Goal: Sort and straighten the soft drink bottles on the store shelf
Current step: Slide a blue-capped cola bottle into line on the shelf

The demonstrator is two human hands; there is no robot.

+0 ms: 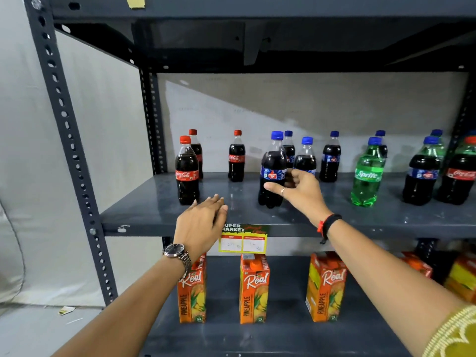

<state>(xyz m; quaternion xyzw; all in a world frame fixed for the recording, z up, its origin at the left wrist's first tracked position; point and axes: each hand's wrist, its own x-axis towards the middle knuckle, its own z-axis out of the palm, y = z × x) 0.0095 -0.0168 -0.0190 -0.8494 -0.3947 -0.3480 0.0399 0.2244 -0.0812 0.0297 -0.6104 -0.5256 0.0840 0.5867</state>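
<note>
Reaching up from the bottom of the frame, I see two bare forearms stretched toward a dark grey metal shelf (pixel 386 215) at mid frame. Nearest, on the lower shelf, stand three orange pineapple juice cartons (pixel 254 287) in a row, with more cartons blurred at the lower right. A yellow price tag (pixel 243 239) hangs on the front lip of the middle shelf, between the two wrists.

My left hand (pixel 199 225), with a metal watch (pixel 177 252) on its wrist, lies flat over the shelf's front edge, fingers together and extended; its grip holds nothing. Just beyond its fingertips stands a red-capped Coca-Cola bottle (pixel 187 173), upright, apart from the hand.

My right hand (pixel 300 189), with a black and red band (pixel 327 225) on the wrist, has its grip spread around the side of a blue-capped cola bottle (pixel 273 171) at frame centre. The thumb crosses the bottle's lower front and the fingers curl by its label; I cannot tell whether they press on it.

Right of centre stands a green Sprite bottle (pixel 367 176), then another blue-labelled cola and a Coca-Cola at the right edge. Farther back, a scattered row holds two red-capped colas at left and several blue-capped bottles toward the right. All stand upright before a pale wall.
</note>
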